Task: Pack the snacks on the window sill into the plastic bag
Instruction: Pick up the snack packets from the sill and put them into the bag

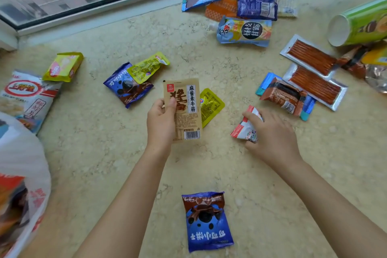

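The packing looked barely begun. The plastic bag [25, 174] lay open at the far left of the left hand [161, 123], and through its white film a few wrappers showed, though how many were inside could not be told. Most of the snacks were spread loose over the window sill [104, 153].

The left hand was closed on a tan sachet [184, 109], thumb on its face, lifted just clear of a yellow sachet [211, 107] lying right behind it. The right hand [272, 136] was curled over a red-and-white packet [247, 128], gripping it against the stone.

Counted, as far as could be seen: three blue cookie packets, one [207, 222] between the forearms, one [127, 86] beyond the left hand, one in the heap [245, 0] beyond the right hand. Three small yellow or green sachets, counting the one overlapping the blue packet [148, 67]. One yellow wafer pack [62, 67] and one large white chip bag [29, 96], both far left near the plastic bag. To the right of the right hand, two clear packs of spicy sticks [314, 73], one brown cake packet [284, 96] on a teal wrapper, and a green tube [360, 25] on its side. The heap itself probably held five or six packets, overlapping too much to be sure.
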`<state>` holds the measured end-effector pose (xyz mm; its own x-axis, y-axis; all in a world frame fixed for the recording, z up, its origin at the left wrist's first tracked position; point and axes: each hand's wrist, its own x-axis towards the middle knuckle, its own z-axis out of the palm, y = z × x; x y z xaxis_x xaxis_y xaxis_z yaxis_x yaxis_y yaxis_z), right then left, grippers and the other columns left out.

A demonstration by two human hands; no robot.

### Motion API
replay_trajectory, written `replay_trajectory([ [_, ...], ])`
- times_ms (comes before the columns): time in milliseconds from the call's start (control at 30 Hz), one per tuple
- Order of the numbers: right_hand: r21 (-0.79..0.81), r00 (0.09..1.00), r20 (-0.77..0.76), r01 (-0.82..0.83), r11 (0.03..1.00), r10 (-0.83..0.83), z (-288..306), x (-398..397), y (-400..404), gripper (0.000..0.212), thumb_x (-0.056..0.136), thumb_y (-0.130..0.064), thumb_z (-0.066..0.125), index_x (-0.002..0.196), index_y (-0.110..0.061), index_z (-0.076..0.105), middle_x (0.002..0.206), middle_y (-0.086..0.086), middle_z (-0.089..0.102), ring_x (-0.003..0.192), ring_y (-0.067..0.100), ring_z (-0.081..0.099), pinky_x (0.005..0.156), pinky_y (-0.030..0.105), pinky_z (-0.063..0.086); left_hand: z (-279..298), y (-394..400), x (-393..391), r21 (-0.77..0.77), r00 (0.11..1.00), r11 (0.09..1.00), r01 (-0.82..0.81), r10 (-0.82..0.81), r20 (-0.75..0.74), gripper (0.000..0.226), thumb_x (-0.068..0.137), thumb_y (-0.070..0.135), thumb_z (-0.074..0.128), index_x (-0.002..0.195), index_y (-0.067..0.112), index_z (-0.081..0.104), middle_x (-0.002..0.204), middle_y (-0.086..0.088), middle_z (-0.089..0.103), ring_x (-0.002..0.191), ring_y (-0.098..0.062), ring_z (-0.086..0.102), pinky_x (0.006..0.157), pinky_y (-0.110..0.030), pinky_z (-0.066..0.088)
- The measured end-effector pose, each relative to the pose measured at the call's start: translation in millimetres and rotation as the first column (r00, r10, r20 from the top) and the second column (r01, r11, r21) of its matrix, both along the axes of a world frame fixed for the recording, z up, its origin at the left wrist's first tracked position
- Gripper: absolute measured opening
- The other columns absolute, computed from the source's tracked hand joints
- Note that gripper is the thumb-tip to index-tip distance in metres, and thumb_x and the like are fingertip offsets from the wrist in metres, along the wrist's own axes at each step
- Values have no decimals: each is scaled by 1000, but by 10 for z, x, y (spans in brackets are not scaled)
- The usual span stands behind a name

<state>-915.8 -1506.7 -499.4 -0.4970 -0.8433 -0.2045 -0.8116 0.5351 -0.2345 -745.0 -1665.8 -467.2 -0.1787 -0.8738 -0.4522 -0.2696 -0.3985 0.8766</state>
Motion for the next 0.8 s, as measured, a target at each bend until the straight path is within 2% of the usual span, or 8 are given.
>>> replay_trajectory([
  [100, -7, 999, -8, -31, 999, 31, -10, 78, 24, 64, 69, -30, 73, 130, -28, 54, 131, 9, 53, 110, 31, 52, 82, 38, 41, 46, 61, 61, 49, 999, 999, -18, 20, -42, 16, 100, 19, 50, 110, 15, 62, 87, 1, 76, 82, -17, 73, 78, -42, 58],
  [233, -135, 999, -7, -46, 990, 45, 82, 261, -8, 60, 58, -24, 76, 117, -23, 63, 110, 9, 61, 87, 33, 60, 65, 36, 44, 159, 110, 247, 66, 997, 998, -14, 19, -74, 24, 94, 10, 59, 118, 13, 59, 92, -2, 75, 81, -15, 73, 67, -32, 59],
  [400, -260, 996, 33, -69, 963, 80, 351, 741, -112, 61, 59, -29, 68, 119, -28, 61, 113, 5, 60, 91, 29, 61, 64, 34, 47, 385, 201, 681, 42, 994, 999, -17, 21, -106, 39, 85, 3, 68, 119, 19, 56, 95, -4, 75, 80, -18, 73, 64, -33, 59],
  [533, -326, 988, 61, -111, 939, 138, 625, 1221, -217, 60, 58, -32, 60, 118, -28, 62, 111, 2, 60, 89, 27, 61, 60, 32, 48, 584, 275, 1168, 0, 989, 998, -65, 64, -132, 41, 85, 3, 69, 120, 20, 56, 94, -4, 75, 80, -19, 73, 64, -34, 60],
  [667, -379, 974, 90, -161, 911, 209, 904, 1747, -340, 58, 58, -30, 62, 116, -29, 63, 113, 0, 60, 89, 26, 61, 58, 30, 46, 807, 319, 1733, -42, 983, 991, -127, 121, -136, 42, 84, 3, 70, 120, 20, 56, 95, -6, 75, 81, -21, 73, 65, -34, 59],
  [800, -432, 951, 137, -194, 881, 277, 1102, 2309, -466, 58, 58, -31, 63, 116, -32, 62, 113, -5, 59, 89, 21, 61, 56, 27, 44, 1037, 301, 2341, -161, 976, 967, -196, 176, -129, 41, 84, 0, 69, 119, 18, 58, 94, -3, 75, 84, -19, 73, 69, -35, 59],
])
